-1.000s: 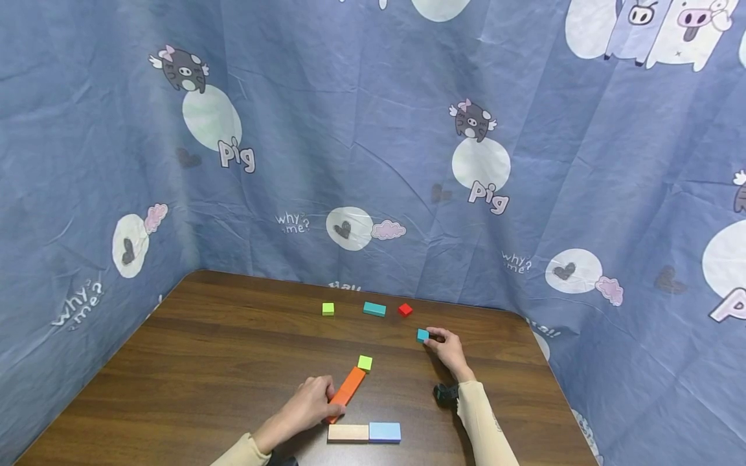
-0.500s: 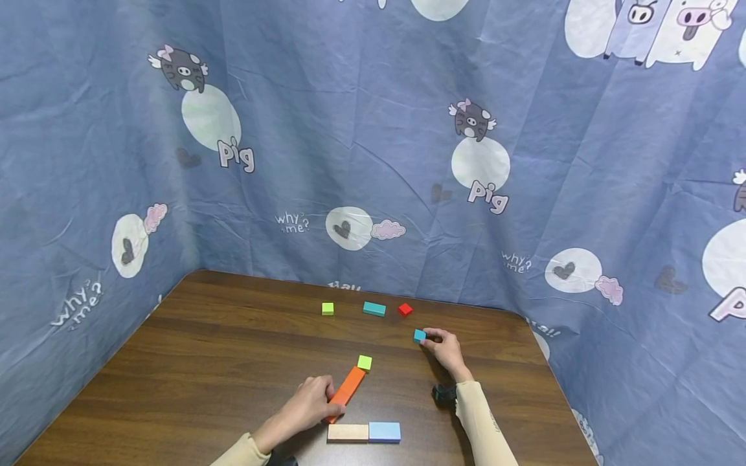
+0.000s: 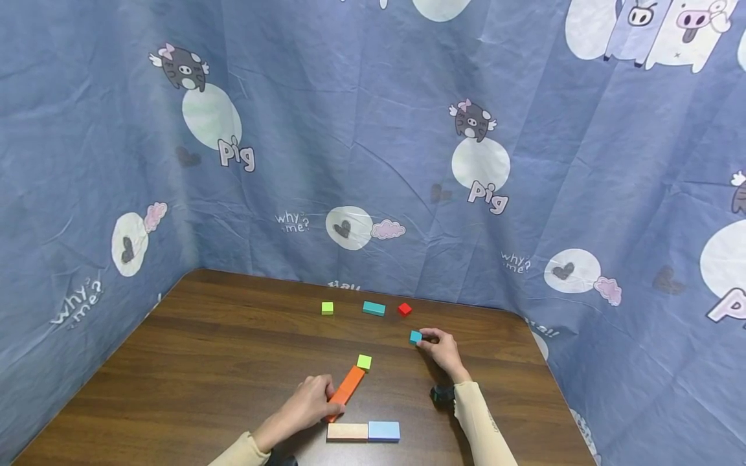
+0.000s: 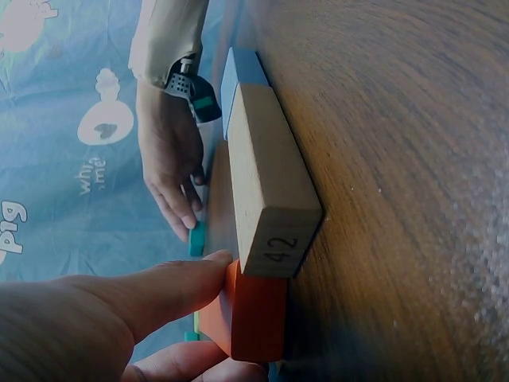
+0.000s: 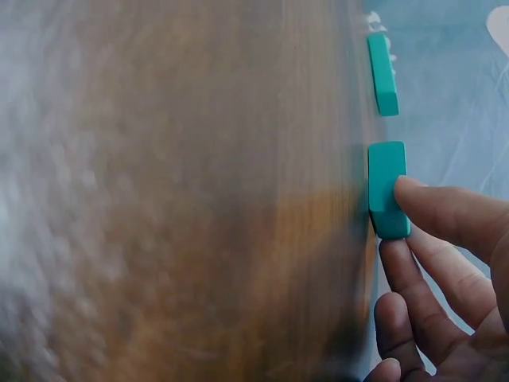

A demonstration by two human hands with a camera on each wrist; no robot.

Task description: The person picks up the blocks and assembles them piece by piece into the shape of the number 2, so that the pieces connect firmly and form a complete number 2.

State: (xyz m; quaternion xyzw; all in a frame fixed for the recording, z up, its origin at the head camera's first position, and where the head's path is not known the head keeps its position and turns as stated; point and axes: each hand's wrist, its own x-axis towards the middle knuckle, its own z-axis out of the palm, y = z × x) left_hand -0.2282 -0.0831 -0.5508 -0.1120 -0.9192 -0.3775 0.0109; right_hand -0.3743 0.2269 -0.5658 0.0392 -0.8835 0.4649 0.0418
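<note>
My left hand [image 3: 310,402] grips the near end of a long orange block [image 3: 348,386] lying slantwise on the table, thumb on one side and fingers on the other. A light green cube [image 3: 364,362] sits at the orange block's far end. Farther back, my right hand [image 3: 445,353] pinches a small teal block [image 3: 416,337] between thumb and fingers. In the right wrist view this teal block [image 5: 387,189] stands low at the tabletop. Close in front of the orange block, a plain wooden block [image 4: 274,183] marked 42 lies end to end with a light blue block [image 3: 384,432].
Along the back of the brown wooden table [image 3: 233,349] lie another light green block [image 3: 327,309], a second teal block [image 3: 373,309] and a red block [image 3: 405,309]. A blue curtain [image 3: 350,162] with pig prints hangs behind the table and at both sides.
My right hand has slid a little to the left and slightly nearer with the teal block. The left hand keeps its place on the orange block.
</note>
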